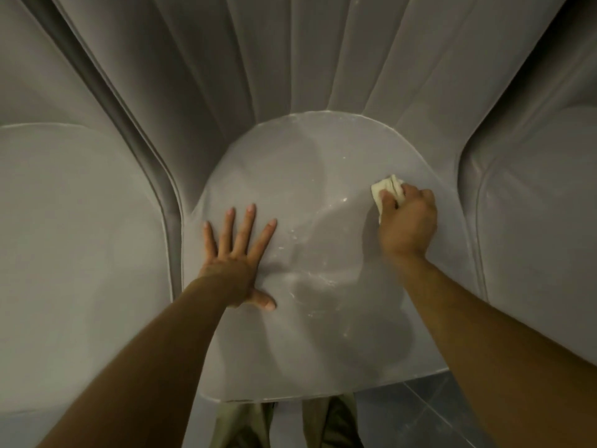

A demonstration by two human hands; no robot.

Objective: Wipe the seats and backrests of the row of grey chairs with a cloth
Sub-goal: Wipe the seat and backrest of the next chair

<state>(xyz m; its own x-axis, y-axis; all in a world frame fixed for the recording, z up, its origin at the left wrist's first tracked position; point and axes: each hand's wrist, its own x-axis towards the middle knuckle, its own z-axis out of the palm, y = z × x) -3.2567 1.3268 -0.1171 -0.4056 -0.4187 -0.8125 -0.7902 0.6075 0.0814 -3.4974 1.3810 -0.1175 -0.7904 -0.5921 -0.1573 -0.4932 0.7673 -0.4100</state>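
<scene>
A grey chair fills the middle of the head view, its rounded seat [310,176] below a ribbed backrest [290,56]. Wet streaks shine across the seat's centre. My left hand [237,253] lies flat on the seat's left part, fingers spread and straight. My right hand [407,218] grips a small cream cloth [386,185] and holds it against the right side of the seat. Most of the cloth is hidden under my fingers.
Another grey chair seat [74,240] stands close on the left and a third [536,202] on the right, with narrow gaps between them. Dark tiled floor [429,412] and my trouser legs [245,425] show below the seat's front edge.
</scene>
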